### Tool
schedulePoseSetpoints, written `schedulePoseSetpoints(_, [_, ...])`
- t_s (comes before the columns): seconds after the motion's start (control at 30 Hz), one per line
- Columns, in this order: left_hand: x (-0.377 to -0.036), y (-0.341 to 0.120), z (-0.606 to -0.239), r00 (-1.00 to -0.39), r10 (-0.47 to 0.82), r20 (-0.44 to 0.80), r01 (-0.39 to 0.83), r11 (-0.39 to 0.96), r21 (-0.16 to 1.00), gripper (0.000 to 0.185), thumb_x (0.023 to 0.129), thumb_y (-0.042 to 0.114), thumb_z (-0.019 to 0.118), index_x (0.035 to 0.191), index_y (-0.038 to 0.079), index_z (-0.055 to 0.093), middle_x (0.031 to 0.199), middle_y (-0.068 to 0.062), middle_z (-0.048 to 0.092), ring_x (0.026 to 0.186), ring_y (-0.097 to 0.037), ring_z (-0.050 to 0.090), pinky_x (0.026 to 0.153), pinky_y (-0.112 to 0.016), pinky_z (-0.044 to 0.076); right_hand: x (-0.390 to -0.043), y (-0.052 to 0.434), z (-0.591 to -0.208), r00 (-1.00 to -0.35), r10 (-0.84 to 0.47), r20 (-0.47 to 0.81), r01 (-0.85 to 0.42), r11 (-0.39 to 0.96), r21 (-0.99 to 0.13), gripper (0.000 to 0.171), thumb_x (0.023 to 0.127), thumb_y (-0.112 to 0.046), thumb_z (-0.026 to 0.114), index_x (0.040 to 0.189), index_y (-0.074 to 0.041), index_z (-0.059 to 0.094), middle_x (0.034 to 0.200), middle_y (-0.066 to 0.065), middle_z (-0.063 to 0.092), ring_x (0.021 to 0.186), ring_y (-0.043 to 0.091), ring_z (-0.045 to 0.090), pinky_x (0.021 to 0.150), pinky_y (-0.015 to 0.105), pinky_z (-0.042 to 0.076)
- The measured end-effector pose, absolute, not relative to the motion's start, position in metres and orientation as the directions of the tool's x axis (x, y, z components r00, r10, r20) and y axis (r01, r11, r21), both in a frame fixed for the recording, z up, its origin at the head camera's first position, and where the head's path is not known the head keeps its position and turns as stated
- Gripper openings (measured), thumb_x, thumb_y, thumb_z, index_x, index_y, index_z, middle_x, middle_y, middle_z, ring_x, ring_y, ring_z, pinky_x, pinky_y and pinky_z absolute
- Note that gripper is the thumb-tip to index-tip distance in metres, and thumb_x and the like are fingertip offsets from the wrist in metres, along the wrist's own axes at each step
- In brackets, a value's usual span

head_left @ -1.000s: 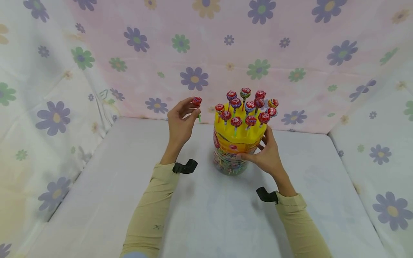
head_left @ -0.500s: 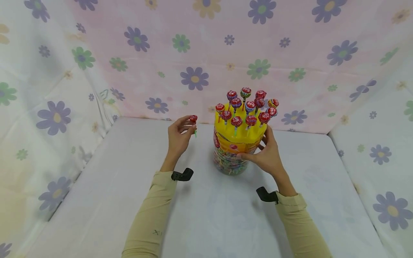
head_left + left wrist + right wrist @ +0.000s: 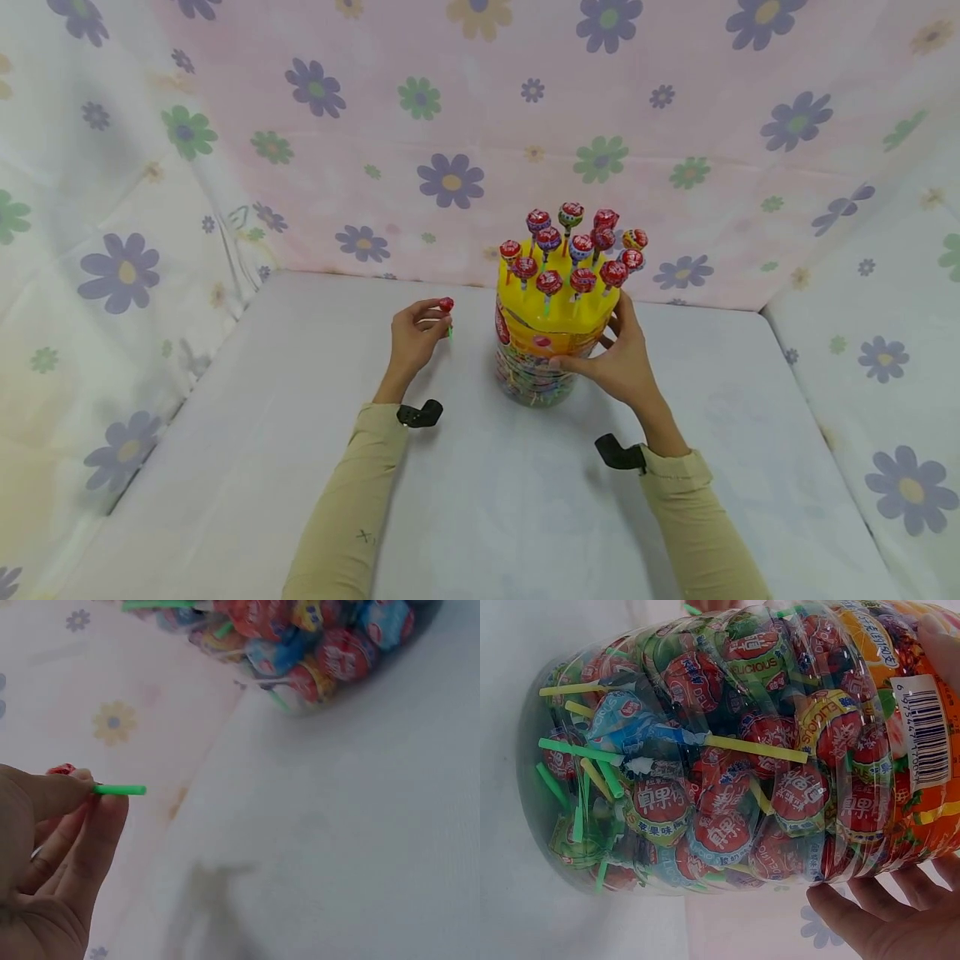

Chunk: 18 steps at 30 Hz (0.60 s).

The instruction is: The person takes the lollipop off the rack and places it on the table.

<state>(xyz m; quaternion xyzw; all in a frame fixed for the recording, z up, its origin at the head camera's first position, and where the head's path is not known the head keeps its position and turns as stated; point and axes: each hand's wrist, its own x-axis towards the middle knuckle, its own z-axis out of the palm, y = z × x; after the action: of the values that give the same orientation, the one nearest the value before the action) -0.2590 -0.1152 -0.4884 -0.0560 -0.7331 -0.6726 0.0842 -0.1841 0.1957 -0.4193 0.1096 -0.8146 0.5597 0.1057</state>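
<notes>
Just lollipop (image 3: 446, 306) between left fingertips (image 3: 433, 315)

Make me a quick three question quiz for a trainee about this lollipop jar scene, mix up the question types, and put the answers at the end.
1. True or false: the left hand pinches a single lollipop by its green stick.
2. Multiple choice: where is the right hand? A) flat on the table, away from the jar. B) gripping the side of the lollipop jar. C) pulling a lollipop out of the jar's top.
3. Fill in: the jar's lid, with lollipops standing upright in it, is coloured ____.

Key
1. True; the stick tip shows past the fingers in the left wrist view.
2. B.
3. Yellow.
</notes>
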Motion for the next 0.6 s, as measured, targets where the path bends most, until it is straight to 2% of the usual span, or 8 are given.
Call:
schedulePoseSetpoints(0.37, [-0.264,-0.113,-0.506,-0.995,-0.062,0.077,0.048,0.379,0.924,0.030,0.089,0.001,0.074,0.117,-0.007,0.069,0.099,-0.025,0.074,0.079,-0.027,0.075,0.065,-0.017,0.057,-0.185,0.197,-0.422,-0.951,-0.069,0.302,-0.307,0.337,-0.890,0.104,0.076,-0.011,0.091,0.157,-0.025,0.027,0.150,0.004,0.045,0.138,0.031,0.047,0.110,0.062,0.043])
schedulePoseSetpoints(0.6, [-0.265,-0.111,-0.508,-0.994,-0.081,0.067,0.020,0.479,0.877,0.029,0.088,0.000,0.074,0.116,-0.009,0.069,0.097,-0.025,0.074,0.083,-0.033,0.074,0.070,-0.026,0.059,-0.184,0.195,-0.419,-0.955,-0.065,0.289,-0.294,0.328,-0.898,0.103,0.076,-0.010,0.091,0.156,-0.023,0.029,0.149,0.004,0.045,0.138,0.030,0.047,0.111,0.061,0.043])
